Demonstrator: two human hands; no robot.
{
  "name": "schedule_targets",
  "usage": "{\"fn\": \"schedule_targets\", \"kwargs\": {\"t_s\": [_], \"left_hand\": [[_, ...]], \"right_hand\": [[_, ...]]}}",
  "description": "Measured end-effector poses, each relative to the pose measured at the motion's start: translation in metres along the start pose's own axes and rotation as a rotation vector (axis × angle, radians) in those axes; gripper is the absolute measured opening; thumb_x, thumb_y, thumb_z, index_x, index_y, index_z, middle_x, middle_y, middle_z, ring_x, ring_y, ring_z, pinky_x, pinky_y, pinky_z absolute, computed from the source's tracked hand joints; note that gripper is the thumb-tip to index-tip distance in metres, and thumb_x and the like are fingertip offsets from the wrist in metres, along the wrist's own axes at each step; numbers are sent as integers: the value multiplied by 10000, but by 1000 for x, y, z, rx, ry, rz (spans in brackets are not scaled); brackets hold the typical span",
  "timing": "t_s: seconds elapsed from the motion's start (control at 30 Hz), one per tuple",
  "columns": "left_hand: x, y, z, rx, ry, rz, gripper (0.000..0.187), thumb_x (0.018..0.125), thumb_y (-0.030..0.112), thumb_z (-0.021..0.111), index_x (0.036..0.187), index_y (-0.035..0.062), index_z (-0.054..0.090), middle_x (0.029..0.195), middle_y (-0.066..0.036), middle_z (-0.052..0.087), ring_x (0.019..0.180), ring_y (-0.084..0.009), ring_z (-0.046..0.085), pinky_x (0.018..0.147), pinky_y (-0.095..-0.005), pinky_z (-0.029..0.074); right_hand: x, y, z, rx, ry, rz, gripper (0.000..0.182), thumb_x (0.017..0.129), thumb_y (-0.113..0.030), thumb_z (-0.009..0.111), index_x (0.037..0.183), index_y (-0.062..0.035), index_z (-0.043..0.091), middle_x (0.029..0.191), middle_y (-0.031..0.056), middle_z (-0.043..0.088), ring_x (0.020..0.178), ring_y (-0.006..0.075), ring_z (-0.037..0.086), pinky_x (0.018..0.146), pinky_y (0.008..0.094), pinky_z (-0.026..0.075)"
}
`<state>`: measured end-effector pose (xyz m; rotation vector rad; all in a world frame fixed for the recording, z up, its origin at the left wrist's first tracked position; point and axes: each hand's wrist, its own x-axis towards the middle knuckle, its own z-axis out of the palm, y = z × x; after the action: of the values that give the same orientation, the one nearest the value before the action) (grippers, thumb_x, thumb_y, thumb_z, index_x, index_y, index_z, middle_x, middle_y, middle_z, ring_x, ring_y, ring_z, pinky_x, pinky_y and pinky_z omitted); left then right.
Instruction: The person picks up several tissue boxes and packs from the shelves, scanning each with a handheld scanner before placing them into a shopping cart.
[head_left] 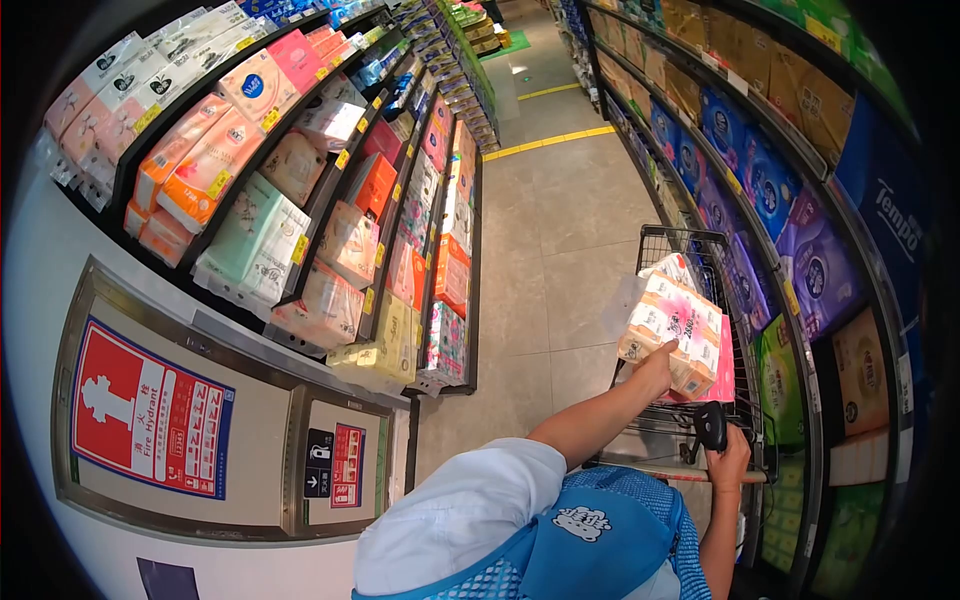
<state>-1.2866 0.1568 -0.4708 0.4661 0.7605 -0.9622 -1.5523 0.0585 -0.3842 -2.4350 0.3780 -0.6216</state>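
Observation:
A wrapped pack of tissues (680, 325), white and peach with a pink patch, sits tilted at the top of a black wire shopping cart (690, 238). My left hand (653, 372) grips its near left edge, thumb on top; the fingers underneath are hidden. Under and beside it in the cart show a pink package (727, 360) and another white package (672, 268). My right hand (730, 455) is closed at the right end of the cart's handle (655, 472), next to a black rounded piece (711, 427) mounted there.
Shelves of tissue packs (350, 240) line the left side, and a tall shelf with purple and blue packs (820, 260) stands close to the cart on the right. A fire hydrant cabinet (255, 420) is at the near left. Tiled floor (545, 240) runs ahead, crossed by yellow strips.

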Motion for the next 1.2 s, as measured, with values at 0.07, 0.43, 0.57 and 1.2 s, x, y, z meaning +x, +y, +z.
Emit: {"fn": "schedule_targets", "kwargs": {"t_s": [0.07,0.43,0.57,1.2], "left_hand": [[7,-1,-3,3,-10,-8,575,921,113,750,1429,93,483,1309,-206,665,1063,-449,711,865,-735,553],[-6,1,-9,44,-33,-1,555,963,173,706,1457,115,459,1357,-197,625,1146,-453,669,871,-751,522],[-32,3,-12,93,-101,-95,548,974,211,692,1459,120,455,1355,-197,622,1198,-447,641,883,-762,507],[-50,12,-39,428,186,116,639,877,309,829,1401,106,525,1381,-135,558,1251,-361,529,1067,-556,401]], "right_hand": [[0,-2,0,-5,9,-6,313,701,-51,719,988,32,623,921,261,632,906,489,610,819,513,497],[2,-1,0,4,-9,-9,314,700,-71,739,985,20,645,927,239,653,911,463,628,826,499,506],[4,-5,-4,7,-42,0,330,692,-66,741,998,17,653,935,230,660,921,455,631,836,497,507],[0,-5,-8,-42,-121,76,428,681,-116,792,1092,-101,674,1013,104,690,1020,329,651,921,434,503]]}}
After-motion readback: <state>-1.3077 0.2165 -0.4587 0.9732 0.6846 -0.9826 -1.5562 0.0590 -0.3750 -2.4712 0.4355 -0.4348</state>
